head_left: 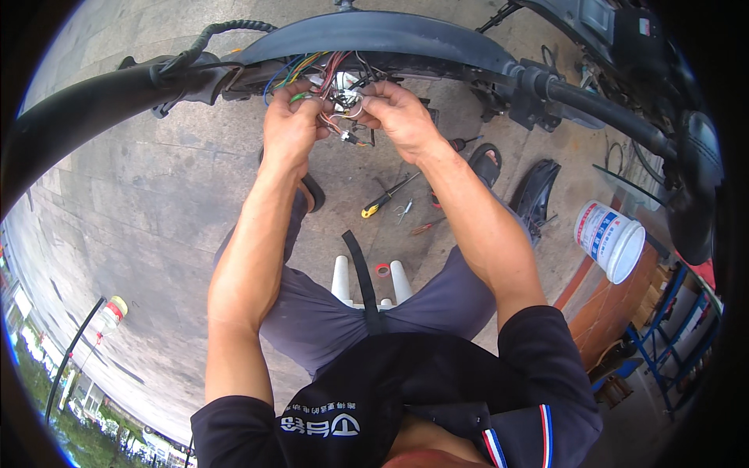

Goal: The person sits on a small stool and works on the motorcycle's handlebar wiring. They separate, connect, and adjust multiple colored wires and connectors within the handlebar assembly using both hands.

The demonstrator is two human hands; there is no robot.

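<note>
- A black shirt [406, 398] and grey trousers [328, 320] sit nearest the camera, below the wire bundle.
- The left hand [290, 125] pinches coloured strands of the wire bundle [331, 86].
- The right hand [398, 113] grips wires of the same bundle, just beside the left.
- The bundle hangs under a black scooter panel [374, 35].
- Below the bundle on the pavement [140, 203] lie a yellow-handled screwdriver [382, 201] and red tape roll [382, 270].
- A white bucket [610, 239] stands well right of the bundle.
</note>
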